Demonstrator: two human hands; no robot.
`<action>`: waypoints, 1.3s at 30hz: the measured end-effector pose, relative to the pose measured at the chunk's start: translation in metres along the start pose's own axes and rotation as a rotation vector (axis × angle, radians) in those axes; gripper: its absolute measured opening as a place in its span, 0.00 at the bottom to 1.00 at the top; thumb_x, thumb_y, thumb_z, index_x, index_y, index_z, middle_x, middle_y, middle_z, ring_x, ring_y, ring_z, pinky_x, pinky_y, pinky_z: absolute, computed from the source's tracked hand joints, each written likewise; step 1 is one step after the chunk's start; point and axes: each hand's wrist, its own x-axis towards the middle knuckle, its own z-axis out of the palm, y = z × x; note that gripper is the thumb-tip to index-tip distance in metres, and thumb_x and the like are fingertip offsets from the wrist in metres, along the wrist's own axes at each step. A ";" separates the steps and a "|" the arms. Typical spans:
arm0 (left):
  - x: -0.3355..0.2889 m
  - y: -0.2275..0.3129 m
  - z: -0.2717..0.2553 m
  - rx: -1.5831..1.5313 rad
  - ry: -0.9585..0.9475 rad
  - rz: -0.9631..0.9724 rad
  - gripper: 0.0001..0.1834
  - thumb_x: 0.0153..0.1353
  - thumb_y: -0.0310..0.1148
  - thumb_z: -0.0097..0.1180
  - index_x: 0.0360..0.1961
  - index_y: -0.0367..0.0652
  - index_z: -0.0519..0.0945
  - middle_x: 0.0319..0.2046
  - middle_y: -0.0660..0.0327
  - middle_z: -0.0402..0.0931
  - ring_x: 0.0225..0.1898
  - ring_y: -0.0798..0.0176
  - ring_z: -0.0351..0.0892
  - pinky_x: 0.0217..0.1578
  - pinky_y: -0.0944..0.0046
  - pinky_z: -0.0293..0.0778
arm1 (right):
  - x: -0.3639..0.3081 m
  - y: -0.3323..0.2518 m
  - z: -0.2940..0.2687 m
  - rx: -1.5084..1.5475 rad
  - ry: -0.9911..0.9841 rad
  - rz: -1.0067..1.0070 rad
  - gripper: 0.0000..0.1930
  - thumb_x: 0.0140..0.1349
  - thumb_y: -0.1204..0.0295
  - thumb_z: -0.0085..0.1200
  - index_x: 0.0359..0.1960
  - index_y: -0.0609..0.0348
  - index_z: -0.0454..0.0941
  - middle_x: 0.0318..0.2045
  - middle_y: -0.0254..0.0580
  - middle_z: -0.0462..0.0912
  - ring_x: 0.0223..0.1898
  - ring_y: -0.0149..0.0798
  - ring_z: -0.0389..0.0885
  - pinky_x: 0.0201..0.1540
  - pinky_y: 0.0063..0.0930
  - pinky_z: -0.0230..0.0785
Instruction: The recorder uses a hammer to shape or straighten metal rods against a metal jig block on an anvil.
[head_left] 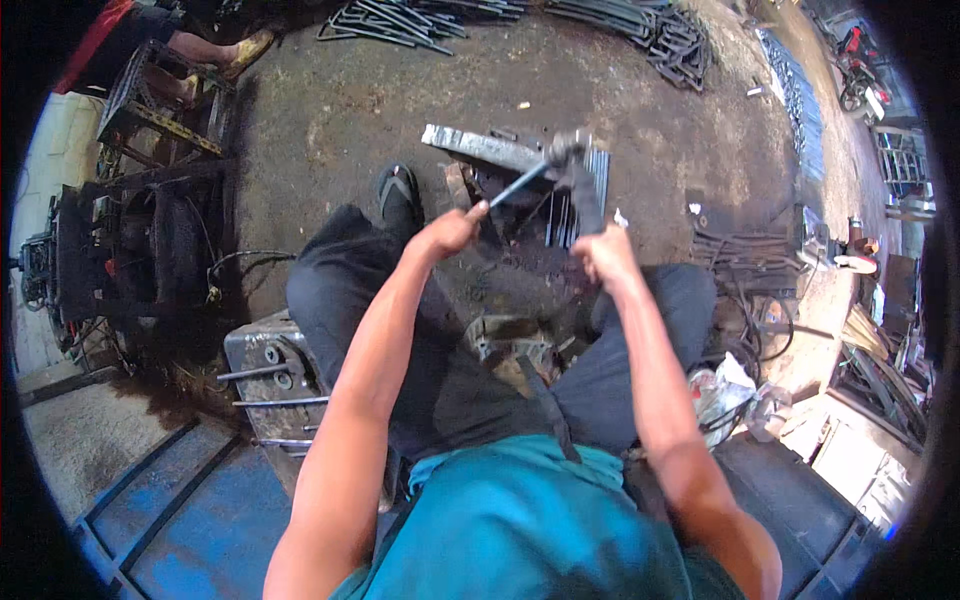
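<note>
My left hand [452, 231] is closed around one end of a thin metal rod [518, 184], which slants up to the right. My right hand [607, 252] grips a hammer by its dark handle [588, 205]. The hammer head [569, 147] is blurred and overlaps the rod's far end; whether they touch I cannot tell. Behind them lies a thick, pale-edged steel bar [482, 146], partly covered by the rod. Several straight metal rods [562, 220] lie side by side next to the hammer handle, and more rods [601, 172] show just right of it.
Bent rods [390, 22] and dark looped bars [675, 45] are piled at the far side. A stack of dark bars [745, 262] lies to the right. A scarred metal block with rods [265, 350] stands by my left leg. Someone's foot [250, 52] shows near a stool [165, 100].
</note>
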 end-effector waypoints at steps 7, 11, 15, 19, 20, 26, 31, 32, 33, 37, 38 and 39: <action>0.001 -0.002 -0.008 -0.208 -0.061 -0.045 0.28 0.68 0.59 0.45 0.26 0.44 0.77 0.18 0.67 0.66 0.19 0.69 0.63 0.19 0.63 0.60 | -0.067 -0.134 -0.046 0.077 0.051 -0.421 0.06 0.48 0.78 0.61 0.19 0.59 0.75 0.13 0.31 0.73 0.11 0.24 0.68 0.13 0.22 0.56; 0.002 -0.002 -0.006 -0.121 0.028 0.094 0.31 0.69 0.57 0.44 0.22 0.39 0.76 0.18 0.63 0.70 0.21 0.65 0.68 0.23 0.59 0.63 | -0.114 -0.213 -0.056 0.249 0.054 -0.836 0.07 0.51 0.77 0.62 0.27 0.57 0.75 0.18 0.29 0.72 0.14 0.24 0.68 0.17 0.20 0.58; 0.004 -0.003 -0.005 -0.098 0.034 0.082 0.30 0.71 0.57 0.42 0.25 0.41 0.75 0.18 0.65 0.67 0.21 0.67 0.64 0.24 0.61 0.62 | -0.097 -0.183 -0.033 0.358 -0.012 -0.915 0.08 0.54 0.78 0.61 0.30 0.55 0.73 0.18 0.30 0.72 0.16 0.25 0.69 0.18 0.22 0.60; 0.004 0.005 -0.003 0.030 0.096 0.167 0.31 0.71 0.55 0.43 0.25 0.34 0.74 0.19 0.61 0.69 0.24 0.62 0.67 0.28 0.56 0.65 | -0.005 0.004 -0.004 -0.071 0.044 -0.003 0.07 0.47 0.77 0.62 0.19 0.60 0.74 0.12 0.33 0.72 0.10 0.29 0.68 0.13 0.29 0.59; 0.008 0.013 0.004 0.024 0.079 0.146 0.32 0.71 0.55 0.43 0.26 0.33 0.74 0.19 0.60 0.70 0.25 0.61 0.68 0.29 0.54 0.65 | 0.023 0.045 -0.017 0.063 0.015 0.094 0.09 0.47 0.78 0.61 0.16 0.59 0.73 0.12 0.34 0.72 0.09 0.30 0.68 0.11 0.30 0.57; 0.015 -0.025 -0.007 0.025 0.102 0.142 0.34 0.69 0.59 0.42 0.24 0.35 0.75 0.20 0.62 0.69 0.27 0.61 0.64 0.31 0.54 0.64 | -0.002 -0.067 -0.034 0.007 -0.022 -0.070 0.07 0.47 0.79 0.60 0.16 0.60 0.75 0.12 0.34 0.73 0.09 0.28 0.68 0.11 0.26 0.57; 0.006 -0.005 -0.006 0.017 -0.069 0.023 0.34 0.68 0.62 0.42 0.25 0.39 0.78 0.19 0.62 0.69 0.22 0.64 0.65 0.24 0.60 0.63 | -0.086 -0.183 -0.053 0.081 0.014 -0.524 0.06 0.49 0.76 0.61 0.20 0.59 0.76 0.14 0.31 0.74 0.12 0.24 0.69 0.14 0.20 0.57; 0.006 -0.004 -0.007 0.012 -0.077 0.020 0.34 0.68 0.62 0.42 0.25 0.39 0.78 0.19 0.62 0.69 0.22 0.64 0.65 0.24 0.60 0.63 | -0.102 -0.207 -0.056 0.135 0.042 -0.621 0.05 0.50 0.76 0.61 0.22 0.58 0.76 0.15 0.31 0.74 0.13 0.24 0.69 0.15 0.20 0.57; 0.008 -0.004 -0.009 -0.007 -0.087 0.003 0.34 0.68 0.62 0.42 0.25 0.40 0.78 0.18 0.62 0.68 0.21 0.65 0.65 0.23 0.62 0.61 | -0.114 -0.227 -0.059 0.158 0.048 -0.728 0.06 0.51 0.75 0.62 0.24 0.58 0.75 0.15 0.31 0.73 0.13 0.23 0.68 0.15 0.19 0.57; 0.013 -0.001 -0.013 -0.107 -0.092 -0.046 0.33 0.67 0.64 0.43 0.27 0.41 0.78 0.18 0.64 0.66 0.20 0.67 0.63 0.21 0.64 0.59 | -0.118 -0.233 -0.060 0.279 0.051 -0.988 0.07 0.52 0.74 0.62 0.26 0.58 0.74 0.16 0.31 0.72 0.13 0.24 0.68 0.17 0.18 0.57; 0.012 0.003 -0.014 -0.174 -0.086 -0.049 0.34 0.66 0.64 0.42 0.28 0.41 0.77 0.18 0.65 0.65 0.20 0.68 0.62 0.21 0.64 0.59 | -0.117 -0.219 -0.055 0.264 0.112 -0.948 0.07 0.52 0.75 0.62 0.26 0.58 0.74 0.15 0.31 0.72 0.13 0.25 0.68 0.17 0.19 0.57; 0.009 0.011 -0.013 -0.134 -0.064 -0.025 0.33 0.66 0.65 0.42 0.26 0.42 0.75 0.17 0.66 0.63 0.18 0.69 0.61 0.19 0.65 0.58 | -0.111 -0.198 -0.052 0.272 0.125 -0.903 0.07 0.52 0.76 0.62 0.26 0.58 0.74 0.15 0.32 0.72 0.13 0.25 0.68 0.17 0.19 0.57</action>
